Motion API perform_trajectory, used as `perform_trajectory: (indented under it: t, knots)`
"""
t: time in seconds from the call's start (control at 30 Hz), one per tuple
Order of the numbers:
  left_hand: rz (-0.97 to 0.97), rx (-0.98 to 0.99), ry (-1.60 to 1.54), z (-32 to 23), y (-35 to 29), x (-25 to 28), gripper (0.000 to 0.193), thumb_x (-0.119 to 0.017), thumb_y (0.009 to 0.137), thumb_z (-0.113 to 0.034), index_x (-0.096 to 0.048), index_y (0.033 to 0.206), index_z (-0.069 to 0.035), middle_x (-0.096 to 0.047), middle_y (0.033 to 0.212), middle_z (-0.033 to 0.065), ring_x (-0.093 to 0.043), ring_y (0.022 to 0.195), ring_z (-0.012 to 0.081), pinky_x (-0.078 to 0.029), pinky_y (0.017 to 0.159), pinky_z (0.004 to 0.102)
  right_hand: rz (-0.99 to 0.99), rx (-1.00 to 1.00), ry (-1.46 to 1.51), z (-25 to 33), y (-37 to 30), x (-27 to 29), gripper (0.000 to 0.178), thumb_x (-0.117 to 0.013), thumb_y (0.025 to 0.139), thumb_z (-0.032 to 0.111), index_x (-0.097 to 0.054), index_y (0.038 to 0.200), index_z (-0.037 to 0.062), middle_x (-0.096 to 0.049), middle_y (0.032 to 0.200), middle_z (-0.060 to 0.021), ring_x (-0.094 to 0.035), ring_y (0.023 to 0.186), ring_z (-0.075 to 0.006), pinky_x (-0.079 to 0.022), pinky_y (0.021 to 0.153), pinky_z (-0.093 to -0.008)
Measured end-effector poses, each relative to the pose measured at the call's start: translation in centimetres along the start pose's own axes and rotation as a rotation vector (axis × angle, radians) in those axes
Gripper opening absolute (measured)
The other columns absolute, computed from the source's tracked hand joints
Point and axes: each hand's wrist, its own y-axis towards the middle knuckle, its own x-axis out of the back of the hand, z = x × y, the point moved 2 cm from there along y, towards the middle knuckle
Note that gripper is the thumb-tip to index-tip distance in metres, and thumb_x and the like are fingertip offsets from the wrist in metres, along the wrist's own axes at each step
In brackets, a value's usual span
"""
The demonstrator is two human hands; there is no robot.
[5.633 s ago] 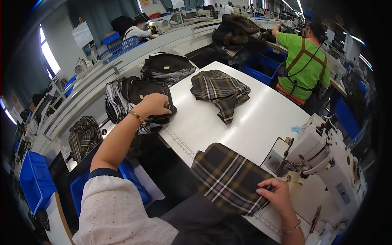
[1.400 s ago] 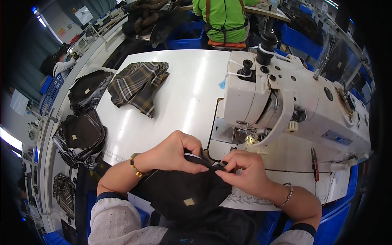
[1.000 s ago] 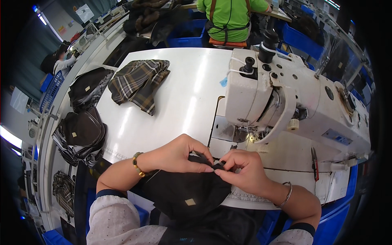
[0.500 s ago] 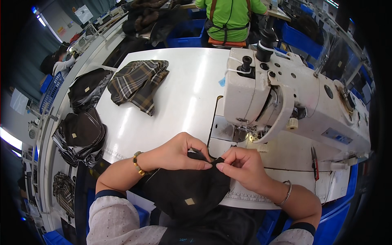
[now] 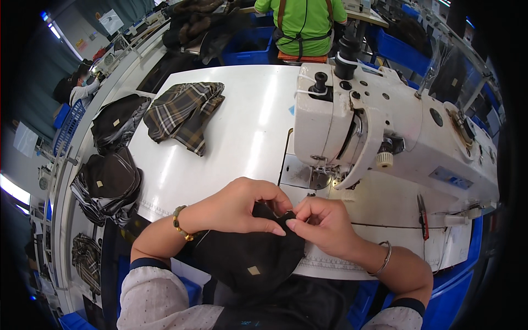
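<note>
A dark fabric piece [image 5: 247, 256] with a small pale label hangs over the table's front edge, towards my lap. Its upper edge is pinched by my right hand [image 5: 324, 223], thumb against fingers. My left hand [image 5: 242, 206] holds the same edge, its thumb and fingers curved round the cloth with a gap between their tips. Just beyond my hands stands a white sewing machine [image 5: 396, 126], its needle and presser foot area [image 5: 324, 179] a short way from my fingertips. The fabric lies in front of the foot, not under it.
A plaid fabric piece [image 5: 184, 115] lies on the white table [image 5: 247, 126]. Two dark fabric stacks [image 5: 107, 179] sit at its left edge. Red-handled snips [image 5: 423, 217] rest right of my hand. A person in green [image 5: 302, 25] sits beyond, near blue bins [image 5: 247, 47].
My left thumb and fingers have parted a little at the fabric's edge. My right hand keeps its pinch, slightly shifted left. The view has shifted slightly.
</note>
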Motion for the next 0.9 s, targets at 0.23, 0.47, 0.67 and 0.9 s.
perform_trajectory:
  t: [0.23, 0.47, 0.67, 0.9]
  knots:
    - [-0.03, 0.055, 0.021, -1.2, -1.3, -0.6, 0.015, -0.082, 0.08, -0.01, -0.074, 0.088, -0.001, -0.071, 0.078, 0.006, -0.068, 0.075, 0.014, -0.053, 0.069, 0.0268, 0.012, 0.024, -0.151, 1.5, -0.7, -0.8, 0.008, -0.071, 0.085, 0.006, -0.066, 0.083, -0.0001, -0.067, 0.077, -0.0002, -0.058, 0.063, -0.0025, -0.044, 0.053, -0.02]
    - [-0.157, 0.261, -0.032, -3.1, -5.0, 1.4, 0.011, -0.082, 0.081, -0.008, -0.074, 0.084, -0.001, -0.071, 0.076, 0.0024, -0.062, 0.072, 0.0064, -0.048, 0.07, 0.022, 0.105, 0.037, -0.241, 2.4, -1.4, -1.7, 0.011, -0.075, 0.083, 0.009, -0.069, 0.081, 0.0, -0.069, 0.075, -0.001, -0.058, 0.058, -0.0026, -0.045, 0.052, -0.0203]
    - [-0.17, 0.261, 0.019, -4.0, -6.4, 0.7, 0.012, -0.08, 0.083, -0.009, -0.072, 0.085, -0.001, -0.071, 0.079, 0.0017, -0.061, 0.074, 0.0064, -0.048, 0.069, 0.0237, 0.149, 0.093, -0.309, 2.8, -2.2, -2.2, 0.01, -0.076, 0.082, 0.006, -0.068, 0.081, 0.0002, -0.069, 0.078, -0.003, -0.064, 0.068, -0.0071, -0.051, 0.056, -0.022]
    - [-0.238, 0.119, 0.117, -3.6, -6.0, -0.2, 0.01, -0.077, 0.085, -0.007, -0.069, 0.086, -0.001, -0.07, 0.084, 0.0045, -0.065, 0.078, 0.0126, -0.05, 0.072, 0.0253, 0.097, 0.139, -0.302, 2.6, -1.7, -1.6, 0.012, -0.073, 0.085, 0.006, -0.067, 0.095, 0.0017, -0.066, 0.088, -0.005, -0.063, 0.074, -0.0104, -0.049, 0.061, -0.0243]
